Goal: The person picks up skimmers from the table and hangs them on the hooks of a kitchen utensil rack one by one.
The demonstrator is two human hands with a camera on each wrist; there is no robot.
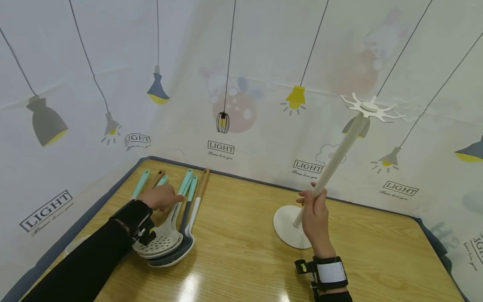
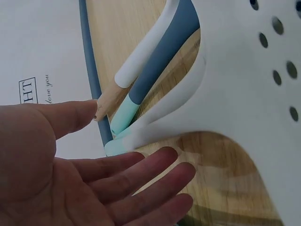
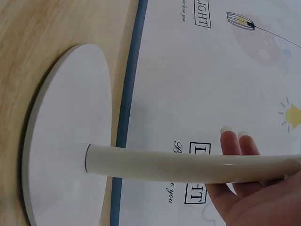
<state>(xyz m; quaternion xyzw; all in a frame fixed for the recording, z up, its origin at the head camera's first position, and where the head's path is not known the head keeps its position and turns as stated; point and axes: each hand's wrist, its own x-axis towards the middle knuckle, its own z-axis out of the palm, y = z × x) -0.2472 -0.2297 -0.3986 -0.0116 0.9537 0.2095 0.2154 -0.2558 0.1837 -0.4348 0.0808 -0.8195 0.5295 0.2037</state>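
My left hand hovers over a row of kitchen utensils at the table's left, its fingers loosely extended near a mint-green handle. In the left wrist view its palm and fingers hold nothing. A white perforated skimmer lies on top of the stacked heads. Beside it are a dark utensil with a mint grip and a white one with a wooden handle. My right hand grips the cream pole of a utensil stand, below its ring of white hooks. The stand's round base is on the table.
The wooden table has a dark blue edge against a white curtain printed with lamps. More handles, one mint, lie left of my left hand. A pale translucent object is partly hidden behind my left sleeve.
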